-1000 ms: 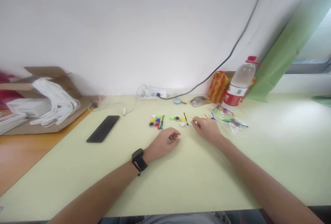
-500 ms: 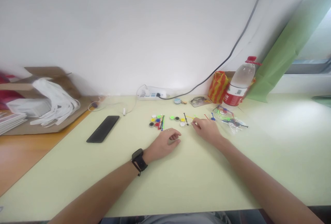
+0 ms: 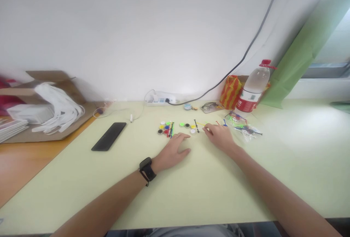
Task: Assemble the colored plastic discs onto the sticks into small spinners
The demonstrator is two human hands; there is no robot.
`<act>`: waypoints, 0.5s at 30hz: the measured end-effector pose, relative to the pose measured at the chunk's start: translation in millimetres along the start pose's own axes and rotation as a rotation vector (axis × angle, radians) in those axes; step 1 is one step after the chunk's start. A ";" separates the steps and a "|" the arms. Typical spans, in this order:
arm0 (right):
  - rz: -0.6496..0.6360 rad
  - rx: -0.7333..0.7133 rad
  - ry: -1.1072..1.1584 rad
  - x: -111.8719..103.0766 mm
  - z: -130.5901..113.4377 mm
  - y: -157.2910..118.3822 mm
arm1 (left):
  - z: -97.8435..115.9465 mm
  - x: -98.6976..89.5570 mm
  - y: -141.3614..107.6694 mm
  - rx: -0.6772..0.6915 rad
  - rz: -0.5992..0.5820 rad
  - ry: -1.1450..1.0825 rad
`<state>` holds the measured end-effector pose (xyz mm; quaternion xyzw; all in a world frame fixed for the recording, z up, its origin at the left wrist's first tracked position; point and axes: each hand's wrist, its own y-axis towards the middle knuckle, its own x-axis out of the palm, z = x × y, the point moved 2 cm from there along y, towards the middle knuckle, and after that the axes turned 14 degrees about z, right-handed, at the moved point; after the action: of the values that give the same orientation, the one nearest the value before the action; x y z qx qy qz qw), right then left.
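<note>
Left hand: the left hand [image 3: 172,150] is over the near middle of the table [image 3: 175,200], palm down, fingers loosely spread and grasping nothing visible; a dark watch [image 3: 147,168] is on the wrist.
Right hand: the right hand [image 3: 220,137] is farther right, fingers bent with the tips drawn together beside a yellow stick [image 3: 201,123]; whether they grip anything cannot be told.
Left group of pieces: small coloured discs [image 3: 162,127] lie packed together just beyond the left hand, with a bundle of coloured sticks [image 3: 171,129] along their right side.
Middle group of pieces: green, black, yellow and white discs [image 3: 187,125] lie between the hands, on the far side; a black stick [image 3: 196,125] is just to their right.
Clear plastic bag: the crumpled bag [image 3: 248,138] lies right of the right hand, with coloured pieces [image 3: 244,127] showing in it; their number is unclear.
Blue stick: this one [image 3: 225,123] lies between right hand and bag.
Bottle: a transparent bottle [image 3: 253,91], red-capped, stands upright at far right; its fill level is unclear.
Striped bag: red and yellow [image 3: 230,93], left of the bottle, contents hidden.
Cardboard box: open, far left [image 3: 51,76], holding white straps [image 3: 58,109] and a white carton [image 3: 30,113].
</note>
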<state>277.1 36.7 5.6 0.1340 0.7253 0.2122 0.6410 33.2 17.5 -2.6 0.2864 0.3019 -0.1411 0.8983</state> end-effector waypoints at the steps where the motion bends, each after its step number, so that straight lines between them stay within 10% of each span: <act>1: -0.011 -0.007 -0.003 0.1 -0.8 -0.1 | 0.3 -0.3 -0.3 0.003 -0.004 0.008; 15: -0.064 -0.024 0.007 1.9 -3.7 -0.5 | 0.1 -0.6 -1.4 0.012 -0.001 -0.009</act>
<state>273.2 36.6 4.0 0.1023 0.7288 0.2006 0.6467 32.2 16.3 -2.7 0.2910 0.2972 -0.1449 0.8978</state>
